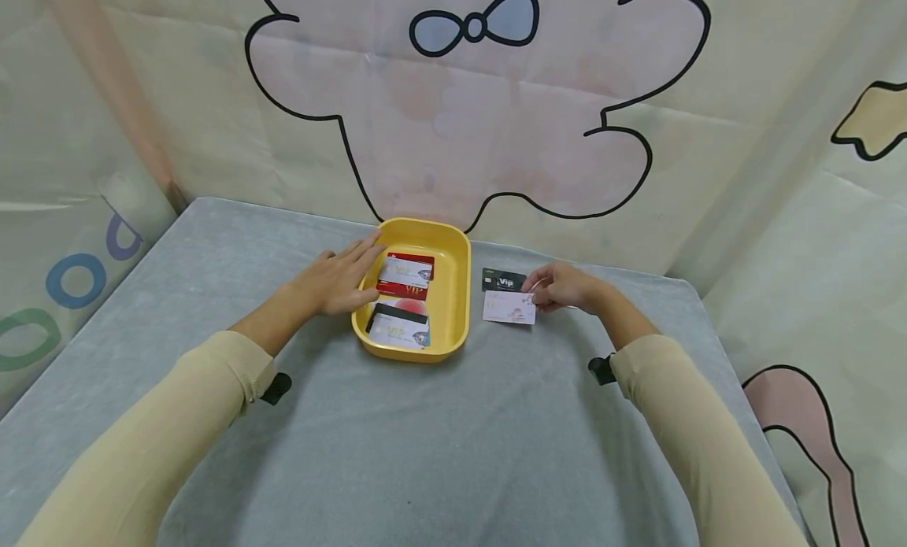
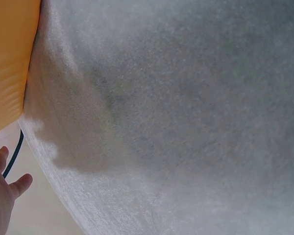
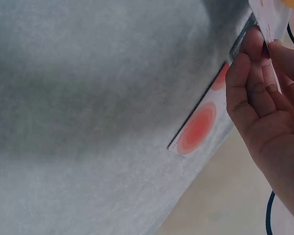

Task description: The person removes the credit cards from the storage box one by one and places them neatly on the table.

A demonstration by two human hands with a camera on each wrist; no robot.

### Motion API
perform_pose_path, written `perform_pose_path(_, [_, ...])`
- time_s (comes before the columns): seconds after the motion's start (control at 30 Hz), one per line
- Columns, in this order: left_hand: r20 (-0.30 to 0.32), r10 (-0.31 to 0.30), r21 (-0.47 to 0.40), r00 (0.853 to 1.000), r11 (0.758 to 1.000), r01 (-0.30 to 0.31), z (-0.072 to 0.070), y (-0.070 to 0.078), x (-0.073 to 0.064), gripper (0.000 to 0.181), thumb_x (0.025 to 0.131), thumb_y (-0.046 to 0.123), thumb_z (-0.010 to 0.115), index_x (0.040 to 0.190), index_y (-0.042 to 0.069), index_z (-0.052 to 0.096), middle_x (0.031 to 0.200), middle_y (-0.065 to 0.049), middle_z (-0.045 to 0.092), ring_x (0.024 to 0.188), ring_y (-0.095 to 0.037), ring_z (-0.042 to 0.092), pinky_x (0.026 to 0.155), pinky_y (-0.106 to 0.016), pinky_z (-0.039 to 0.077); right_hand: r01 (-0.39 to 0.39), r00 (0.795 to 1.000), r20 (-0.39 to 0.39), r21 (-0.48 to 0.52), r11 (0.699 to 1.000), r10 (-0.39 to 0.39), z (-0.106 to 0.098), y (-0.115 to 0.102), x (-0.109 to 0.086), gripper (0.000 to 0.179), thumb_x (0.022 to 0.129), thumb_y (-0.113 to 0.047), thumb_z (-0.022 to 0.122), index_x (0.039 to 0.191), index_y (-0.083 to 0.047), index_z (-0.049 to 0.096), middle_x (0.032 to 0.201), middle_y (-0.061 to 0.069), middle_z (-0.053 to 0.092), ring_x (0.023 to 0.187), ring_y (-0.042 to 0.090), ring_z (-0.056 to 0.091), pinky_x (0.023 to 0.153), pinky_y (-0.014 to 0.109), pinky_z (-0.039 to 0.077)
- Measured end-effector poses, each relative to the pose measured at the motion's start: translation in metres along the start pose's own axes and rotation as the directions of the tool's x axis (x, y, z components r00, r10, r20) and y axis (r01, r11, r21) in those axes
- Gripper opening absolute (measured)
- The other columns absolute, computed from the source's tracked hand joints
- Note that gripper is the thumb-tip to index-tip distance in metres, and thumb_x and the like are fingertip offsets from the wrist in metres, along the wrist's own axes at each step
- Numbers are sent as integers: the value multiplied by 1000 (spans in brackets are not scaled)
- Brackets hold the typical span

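My right hand pinches a white card with a faint printed pattern by its right edge. Behind that card a black VIP card lies on the cloth, partly covered. In the right wrist view, a white card with red circles lies beneath the fingers; the head view mostly hides it behind the hand. My left hand rests at the left rim of a yellow tray, fingers straight. Inside the tray lie several overlapping cards, among them a white VIP card and a red one.
A grey-blue cloth covers the table. Behind it hangs a pale curtain with cartoon outlines, close to the table's back edge. A dark band shows at the right cuff, and another at the left.
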State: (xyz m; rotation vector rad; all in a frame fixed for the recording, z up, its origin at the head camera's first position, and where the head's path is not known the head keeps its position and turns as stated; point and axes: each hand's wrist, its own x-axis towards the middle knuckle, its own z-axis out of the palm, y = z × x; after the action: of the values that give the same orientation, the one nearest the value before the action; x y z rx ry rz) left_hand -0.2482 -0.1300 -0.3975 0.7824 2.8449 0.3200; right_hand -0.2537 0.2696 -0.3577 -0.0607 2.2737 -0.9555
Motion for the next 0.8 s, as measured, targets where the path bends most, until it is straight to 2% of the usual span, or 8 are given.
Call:
perform_pose_path(0.27, [-2, -9, 1, 1000, 1000, 9, 1, -1, 1, 83, 94, 48, 50, 160, 10, 17, 168, -7, 0, 150, -37, 16, 110, -70, 20, 10, 1000, 8, -17, 1000, -10, 8, 3, 6, 24, 95, 0, 52, 118, 4, 60, 111, 16, 60, 95, 23, 58, 83, 36, 53])
perform_pose_path(0.53, [-6, -12, 1, 1000, 1000, 12, 2, -1, 2, 83, 93, 47, 50, 159, 10, 18, 168, -8, 0, 150, -37, 16, 110, -71, 20, 3, 1000, 12, -45, 999, -3, 10, 4, 10, 25, 95, -7, 61, 118, 0, 61, 113, 14, 61, 95, 23, 58, 82, 35, 53])
perform_pose_path(0.8, [-7, -16, 4, 1000, 1000, 16, 1, 0, 1, 83, 93, 47, 50, 160, 10, 18, 168, -7, 0, 151, -37, 16, 110, -71, 20, -11, 1000, 13, -59, 998, 12, 8, 4, 9, 26, 100, -15, 54, 119, 1, 63, 107, 12, 63, 93, 23, 58, 87, 41, 53])
